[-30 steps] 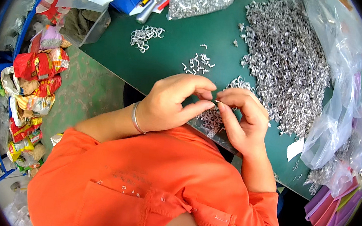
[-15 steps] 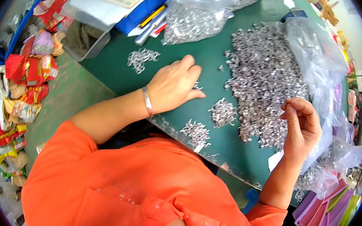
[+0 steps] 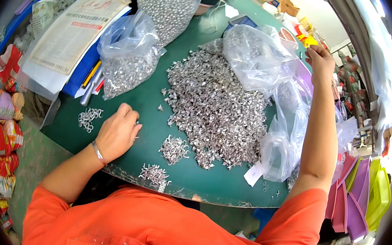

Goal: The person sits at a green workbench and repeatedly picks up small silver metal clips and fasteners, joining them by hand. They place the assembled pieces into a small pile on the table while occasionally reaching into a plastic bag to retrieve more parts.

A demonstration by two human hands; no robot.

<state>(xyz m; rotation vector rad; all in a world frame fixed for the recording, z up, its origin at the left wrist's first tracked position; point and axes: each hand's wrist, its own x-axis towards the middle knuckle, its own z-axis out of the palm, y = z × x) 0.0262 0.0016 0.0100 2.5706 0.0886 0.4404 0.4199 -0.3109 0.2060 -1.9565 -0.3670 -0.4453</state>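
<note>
My left hand (image 3: 117, 133) rests on the green table (image 3: 146, 113), fingers curled and pressed together; a tiny silvery bit shows at the fingertips, too small to name. Stretched out to the far right, beyond the plastic bags, is my right hand (image 3: 320, 63). Its fingers are bent together, and whatever they may hold is hidden. Between the arms lies a big heap of small silvery metal pieces (image 3: 216, 108). Smaller clusters sit around my left hand: curved metal pieces (image 3: 90, 119) to its left, a round cluster (image 3: 174, 149) to its right, and another cluster (image 3: 154, 174) by the near edge.
Clear bags (image 3: 259, 53) lie along the heap's right side. Filled bags (image 3: 129, 71) stand at the back left, beside a blue folder (image 3: 81, 74) with papers and pens. Purple and green plastic bins (image 3: 357, 211) are at the right. Colourful packets (image 3: 3, 139) line the left.
My right hand has gone from above the heap's right edge out to the far right, its arm straightening. My left hand's fingers have drawn in. The view has shifted toward the right.
</note>
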